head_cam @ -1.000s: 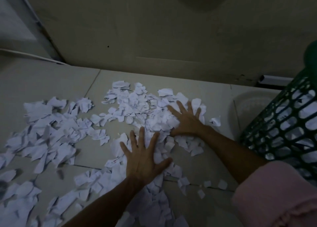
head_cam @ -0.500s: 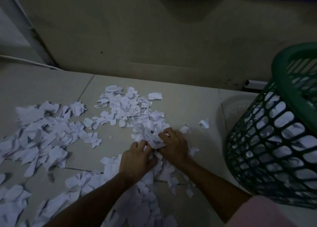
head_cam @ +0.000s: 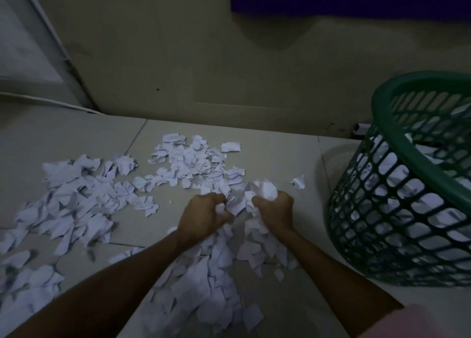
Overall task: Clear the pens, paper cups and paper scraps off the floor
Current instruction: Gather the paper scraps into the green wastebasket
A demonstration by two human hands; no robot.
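From the head camera, your left hand (head_cam: 204,216) and right hand (head_cam: 276,210) each clutch paper scraps (head_cam: 260,192). The green basket (head_cam: 407,210) already holds paper, but many scraps litter the floor (head_cam: 267,154); pens or cups, seemingly none in this gloom.

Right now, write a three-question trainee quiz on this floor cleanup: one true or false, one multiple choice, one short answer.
1. True or false: both the left hand and the right hand grip a bunch of paper scraps.
2. Multiple choice: the green basket stands A) left of the hands, B) right of the hands, C) behind the person.
3. Short answer: what shows through the basket's mesh wall?

Key:
1. True: the fingers of both hands curl round the bunch.
2. B.
3. White paper, already inside. Many loose scraps lie on the tiled floor, so the clearing is not finished.
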